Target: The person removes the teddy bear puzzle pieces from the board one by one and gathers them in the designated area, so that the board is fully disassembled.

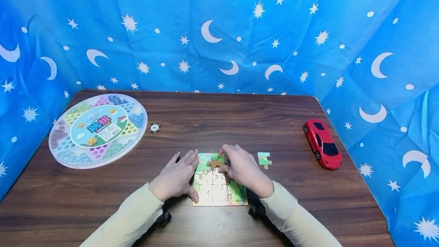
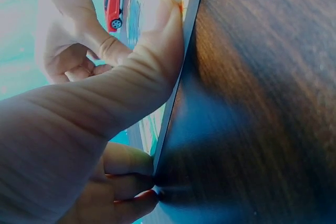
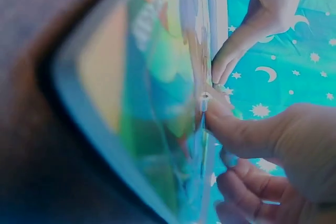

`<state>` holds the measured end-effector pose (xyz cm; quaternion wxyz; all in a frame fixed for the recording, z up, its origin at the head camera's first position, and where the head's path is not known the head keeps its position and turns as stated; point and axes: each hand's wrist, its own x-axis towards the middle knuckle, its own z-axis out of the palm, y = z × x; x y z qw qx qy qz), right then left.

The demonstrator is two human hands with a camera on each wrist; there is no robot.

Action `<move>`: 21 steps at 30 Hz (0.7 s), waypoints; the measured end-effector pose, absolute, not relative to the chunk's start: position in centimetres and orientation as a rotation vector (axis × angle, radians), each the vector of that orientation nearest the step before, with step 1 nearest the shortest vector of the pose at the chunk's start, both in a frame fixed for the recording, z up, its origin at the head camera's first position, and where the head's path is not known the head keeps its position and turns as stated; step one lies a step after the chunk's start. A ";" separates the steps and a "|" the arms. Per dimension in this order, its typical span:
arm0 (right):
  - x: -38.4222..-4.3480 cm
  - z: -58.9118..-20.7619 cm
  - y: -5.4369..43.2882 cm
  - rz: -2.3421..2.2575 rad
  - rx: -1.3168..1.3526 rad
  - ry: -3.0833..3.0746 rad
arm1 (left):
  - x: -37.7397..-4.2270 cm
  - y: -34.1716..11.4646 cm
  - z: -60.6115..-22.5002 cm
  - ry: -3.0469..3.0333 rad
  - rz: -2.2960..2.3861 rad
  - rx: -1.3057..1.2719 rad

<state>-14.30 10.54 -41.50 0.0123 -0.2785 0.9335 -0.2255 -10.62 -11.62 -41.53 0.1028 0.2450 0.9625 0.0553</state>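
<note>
A square jigsaw puzzle (image 1: 219,190) lies in its tray on the table, its surface washed out by glare. My left hand (image 1: 177,174) rests along its left edge, fingers extended; the thumb (image 2: 165,30) presses on the near left corner. My right hand (image 1: 241,165) is over the upper right part, with thumb and index finger pinching a puzzle piece (image 1: 217,164) with brown on it, low against the board. In the right wrist view, the right thumb (image 3: 241,132) touches the puzzle surface; the fingers hide much of the piece. A loose green puzzle piece (image 1: 263,158) lies right of the tray.
A round Chinese checkers set (image 1: 65,115) lies at the back left, with a poker chip (image 1: 155,127) beside it. A red toy car (image 1: 323,144) stands near the table's right edge. Blue curtains (image 1: 219,7) with moons and stars hang behind the table (image 1: 219,113).
</note>
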 end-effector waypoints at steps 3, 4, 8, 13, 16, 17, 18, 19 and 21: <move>-14.2 -41.4 10.8 -0.929 -0.813 2.789 | -10.6 -11.6 -41.5 2.838 0.158 0.721; -14.3 -41.3 11.0 -1.009 -0.808 2.752 | -10.6 -11.6 -41.5 2.836 0.158 0.717; -14.4 -40.7 12.4 -1.287 -0.814 2.680 | -10.5 -11.6 -41.6 2.830 0.157 0.706; -14.9 -38.8 16.0 -1.370 -0.634 2.823 | -10.5 -11.6 -41.7 2.828 0.164 0.698; -15.5 -38.0 19.1 -1.295 -0.451 2.927 | -10.5 -11.6 -41.6 2.825 0.164 0.694; -15.7 -37.9 20.2 -1.263 -0.405 2.942 | -10.5 -11.6 -41.6 2.824 0.163 0.694; -15.9 -37.8 21.3 -1.227 -0.367 2.949 | -10.5 -11.6 -41.6 2.824 0.162 0.697; -16.1 -37.9 22.4 -1.197 -0.328 2.951 | -10.5 -11.6 -41.6 2.825 0.160 0.699; -16.5 -38.1 24.3 -1.134 -0.263 2.939 | -10.6 -11.5 -41.6 2.826 0.162 0.701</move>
